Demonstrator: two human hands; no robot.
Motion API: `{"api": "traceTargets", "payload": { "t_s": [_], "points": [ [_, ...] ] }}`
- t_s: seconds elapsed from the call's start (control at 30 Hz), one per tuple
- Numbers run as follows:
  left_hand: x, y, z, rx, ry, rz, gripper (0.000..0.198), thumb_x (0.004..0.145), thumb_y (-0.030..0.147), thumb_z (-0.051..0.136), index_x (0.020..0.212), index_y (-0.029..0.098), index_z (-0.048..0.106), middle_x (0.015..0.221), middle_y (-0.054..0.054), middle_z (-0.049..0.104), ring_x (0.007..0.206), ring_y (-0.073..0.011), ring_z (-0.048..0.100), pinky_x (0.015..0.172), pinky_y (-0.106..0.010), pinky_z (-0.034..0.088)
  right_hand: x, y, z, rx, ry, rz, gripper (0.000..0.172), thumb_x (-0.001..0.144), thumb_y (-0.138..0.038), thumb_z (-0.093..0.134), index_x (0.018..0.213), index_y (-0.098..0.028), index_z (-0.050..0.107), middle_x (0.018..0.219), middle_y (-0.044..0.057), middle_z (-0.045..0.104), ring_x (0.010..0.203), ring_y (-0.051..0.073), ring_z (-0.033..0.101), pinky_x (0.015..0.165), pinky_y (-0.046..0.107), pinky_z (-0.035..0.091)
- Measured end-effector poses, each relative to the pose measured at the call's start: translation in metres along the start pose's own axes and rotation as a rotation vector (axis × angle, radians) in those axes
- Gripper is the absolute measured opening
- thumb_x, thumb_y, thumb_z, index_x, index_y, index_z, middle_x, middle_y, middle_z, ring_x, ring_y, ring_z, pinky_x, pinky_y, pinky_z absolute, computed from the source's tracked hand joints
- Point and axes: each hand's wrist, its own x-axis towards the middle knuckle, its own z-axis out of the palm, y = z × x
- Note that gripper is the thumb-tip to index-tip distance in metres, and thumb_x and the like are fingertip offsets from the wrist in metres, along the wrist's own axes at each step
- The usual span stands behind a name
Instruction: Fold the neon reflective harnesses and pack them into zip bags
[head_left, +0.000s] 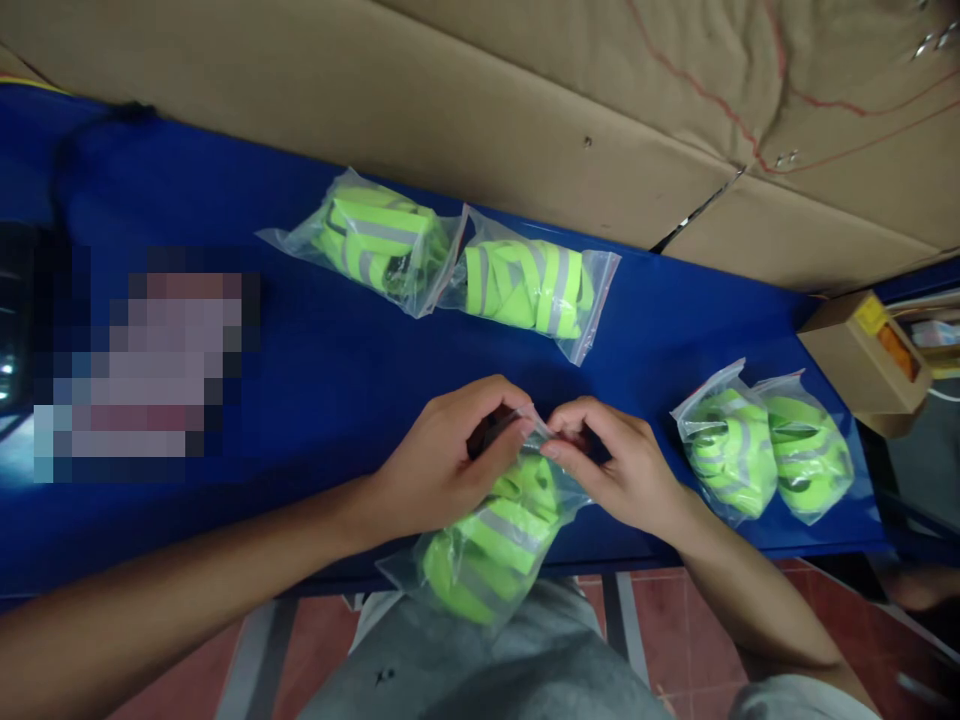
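Between my two hands is a clear zip bag (pixel 491 550) with folded neon-yellow straps and grey reflective stripes inside. It lies tilted over the front edge of the blue table. My left hand (pixel 457 450) pinches the bag's top edge between thumb and fingers. Close beside it, my right hand (pixel 611 460) pinches the same edge farther right, its fingers curled. Whether the seal is closed cannot be made out. Beyond my hands lie two filled bags, one on the left (pixel 375 240) and one on the right (pixel 529 285), their ends touching.
Two more filled bags (pixel 727 450) (pixel 810 450) rest at the right end of the blue table (pixel 322 370). A cardboard box (pixel 862 360) stands past them. Brown board (pixel 450 110) borders the back. A blurred-out object and a black item (pixel 19 320) are at the left.
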Motion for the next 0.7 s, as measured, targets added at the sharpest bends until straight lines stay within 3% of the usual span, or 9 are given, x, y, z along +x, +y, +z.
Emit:
{"api": "traceTargets", "payload": {
  "t_s": [0.17,0.27,0.33,0.47,0.57,0.7],
  "points": [
    [0.004,0.000,0.000,-0.083,-0.063,-0.077,0.017,0.101,0.034,0.062,0.100,0.018,0.068,0.079,0.003,0.064,0.065,-0.0097,0.055,0.058,-0.022,0.042,0.000,0.003,-0.001,-0.014,-0.087,0.013,0.009,0.107,-0.025,0.056,0.099,-0.021,0.055,0.079,-0.002,0.062,0.061,0.008,0.052,0.057,0.021,0.040],
    [0.004,0.002,-0.001,-0.076,-0.084,-0.034,0.017,0.101,0.031,0.064,0.094,0.018,0.071,0.087,0.000,0.069,0.077,-0.0110,0.062,0.069,-0.022,0.046,0.000,0.003,-0.001,0.036,-0.094,-0.009,0.009,0.107,-0.026,0.058,0.099,-0.021,0.055,0.078,-0.003,0.062,0.062,0.007,0.052,0.057,0.021,0.040],
    [0.004,0.003,-0.002,-0.090,-0.046,-0.017,0.019,0.102,0.031,0.063,0.092,0.017,0.071,0.088,-0.001,0.069,0.080,-0.0115,0.064,0.073,-0.023,0.047,0.001,0.004,-0.003,0.056,-0.088,-0.012,0.011,0.105,-0.028,0.063,0.099,-0.021,0.057,0.078,-0.003,0.062,0.065,0.008,0.054,0.060,0.021,0.041],
    [0.005,0.001,-0.006,-0.145,0.092,-0.124,0.022,0.100,0.038,0.065,0.090,0.018,0.069,0.077,0.002,0.062,0.064,-0.0097,0.053,0.057,-0.023,0.039,0.003,0.008,-0.009,-0.034,-0.119,-0.005,0.021,0.105,-0.030,0.062,0.088,-0.021,0.055,0.074,-0.003,0.059,0.064,0.008,0.053,0.061,0.022,0.040],
    [0.006,0.000,-0.007,-0.170,0.107,-0.165,0.024,0.099,0.040,0.066,0.089,0.018,0.067,0.070,0.004,0.058,0.059,-0.0093,0.049,0.054,-0.023,0.036,0.002,0.010,-0.012,-0.099,-0.144,-0.062,0.022,0.107,-0.028,0.059,0.087,-0.021,0.053,0.074,-0.003,0.057,0.064,0.008,0.051,0.061,0.023,0.038],
    [0.005,0.004,-0.006,-0.142,0.112,-0.103,0.021,0.100,0.036,0.066,0.089,0.018,0.068,0.077,0.002,0.062,0.065,-0.0099,0.054,0.059,-0.023,0.040,0.000,0.011,-0.012,-0.036,-0.145,-0.103,0.018,0.107,-0.025,0.059,0.090,-0.021,0.054,0.075,-0.003,0.057,0.064,0.007,0.053,0.061,0.021,0.038]
  ]
}}
